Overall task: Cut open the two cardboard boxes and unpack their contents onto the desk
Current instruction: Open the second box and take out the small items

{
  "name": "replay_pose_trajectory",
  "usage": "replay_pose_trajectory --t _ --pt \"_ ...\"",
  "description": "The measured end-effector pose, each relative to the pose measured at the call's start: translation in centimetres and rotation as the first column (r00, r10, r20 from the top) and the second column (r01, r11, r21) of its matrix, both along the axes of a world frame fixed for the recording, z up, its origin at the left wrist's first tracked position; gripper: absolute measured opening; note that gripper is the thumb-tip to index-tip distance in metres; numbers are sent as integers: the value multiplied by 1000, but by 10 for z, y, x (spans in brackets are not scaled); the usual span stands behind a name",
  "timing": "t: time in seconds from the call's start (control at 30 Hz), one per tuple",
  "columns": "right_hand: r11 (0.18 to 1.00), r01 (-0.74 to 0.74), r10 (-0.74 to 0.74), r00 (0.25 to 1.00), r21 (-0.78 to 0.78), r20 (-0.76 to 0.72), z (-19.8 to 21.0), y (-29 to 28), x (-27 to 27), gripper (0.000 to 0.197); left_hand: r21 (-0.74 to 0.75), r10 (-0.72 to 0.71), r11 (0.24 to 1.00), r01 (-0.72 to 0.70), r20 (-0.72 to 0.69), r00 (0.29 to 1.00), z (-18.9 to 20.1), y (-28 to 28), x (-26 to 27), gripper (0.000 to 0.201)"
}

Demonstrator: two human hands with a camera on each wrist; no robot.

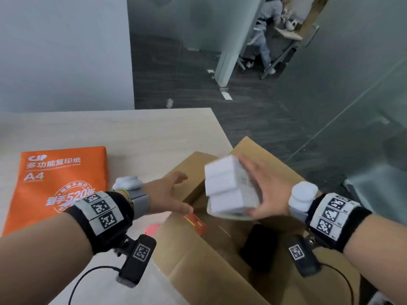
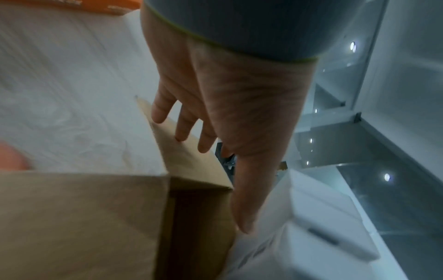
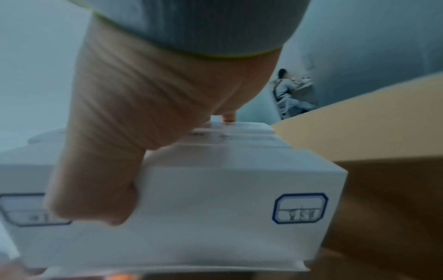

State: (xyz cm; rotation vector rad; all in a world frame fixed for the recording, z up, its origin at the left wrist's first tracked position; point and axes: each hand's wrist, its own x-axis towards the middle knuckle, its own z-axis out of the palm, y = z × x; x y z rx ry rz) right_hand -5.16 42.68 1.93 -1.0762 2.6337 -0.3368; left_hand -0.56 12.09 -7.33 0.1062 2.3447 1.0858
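An open brown cardboard box (image 1: 198,260) stands at the desk's right edge with its flaps up. Above it my right hand (image 1: 264,190) grips a stack of small white boxes (image 1: 229,190), thumb underneath and fingers along the side. The right wrist view shows the thumb of that right hand (image 3: 131,113) wrapped over the white boxes (image 3: 215,208), which bear blue stamped labels. My left hand (image 1: 169,194) is open, its straight fingers (image 2: 182,123) by the box's left flap (image 2: 84,217), close to the white boxes (image 2: 311,236). Inside the box lie a black item (image 1: 259,245) and a red packet (image 1: 196,223).
An orange ream of A4 paper (image 1: 59,183) lies on the light wooden desk (image 1: 132,128) to the left. The desk ends just right of the box, with dark carpet and a glass wall beyond. A person (image 1: 266,29) sits at a far table.
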Motion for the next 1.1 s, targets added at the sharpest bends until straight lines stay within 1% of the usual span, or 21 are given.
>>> replay_pose_trajectory --t 0.07,0.1,0.2,0.27,0.3,0.33,0.4,0.47,0.53,0.57,0.6,0.63,0.67,0.73,0.77,0.8,0.87,0.9,0.97,1.03,1.1 --pt "969 165 -155 985 -183 71 7 -13 -9 131 197 85 977 -84 5 996 10 1 -7 139" --pt "943 221 -196 973 -247 123 7 -21 -14 133 276 105 956 -100 -2 995 15 2 -10 141" --pt "849 288 -180 946 -443 271 2 -53 -23 132 468 118 881 -62 -92 989 33 11 -14 125" --pt "772 331 -132 918 -543 373 -4 -75 -25 130 580 133 814 -28 -139 981 40 14 -18 97" --pt "740 352 -111 904 -573 412 -7 -85 -25 129 626 144 780 -14 -157 977 44 16 -19 81" --pt "715 366 -95 895 -596 435 -8 -94 -24 128 667 183 745 -11 -189 965 47 17 -21 72" --pt "679 392 -89 883 -621 461 -12 -111 -30 125 732 294 681 -15 -255 921 55 15 -26 76" --pt "662 425 -86 861 -617 501 -17 -123 -40 123 784 364 620 -38 -244 899 57 8 -34 81" --pt "681 448 -92 837 -580 539 -23 -129 -49 123 797 387 598 -82 -198 901 51 -5 -42 87" --pt "710 430 -98 844 -557 527 -25 -130 -53 121 791 414 599 -129 -168 895 48 -12 -45 93" --pt "757 391 -108 865 -523 490 -26 -128 -53 114 779 454 599 -186 -139 880 45 -19 -47 101" --pt "816 342 -132 895 -466 426 -27 -125 -53 99 764 500 597 -243 -118 858 43 -27 -50 107" --pt "872 298 -165 926 -388 341 -30 -118 -54 80 752 550 590 -295 -107 828 40 -37 -55 109" --pt "945 219 -186 971 -243 153 -39 -101 -54 39 706 658 582 -404 -117 744 36 -59 -63 107" --pt "966 178 -159 981 -187 111 -44 -90 -53 34 660 700 593 -461 -140 700 35 -70 -66 105" --pt "980 151 -137 984 -126 111 -51 -80 -52 36 585 732 616 -528 -177 658 30 -82 -71 107" --pt "991 132 -134 982 23 136 -65 -61 -48 39 329 730 683 -652 -279 624 18 -100 -77 117" --pt "986 117 -136 977 120 165 -72 -53 -46 36 172 698 709 -684 -318 642 10 -105 -80 122" --pt "945 65 -146 961 322 233 -89 -45 -38 26 -94 613 729 -678 -349 709 -8 -108 -83 124" --pt "894 -7 -139 946 447 293 -103 -47 -28 37 -264 539 738 -621 -325 777 -26 -107 -86 123" --pt "882 -41 -137 931 469 339 -114 -52 -20 54 -364 478 740 -565 -307 823 -44 -105 -92 123"
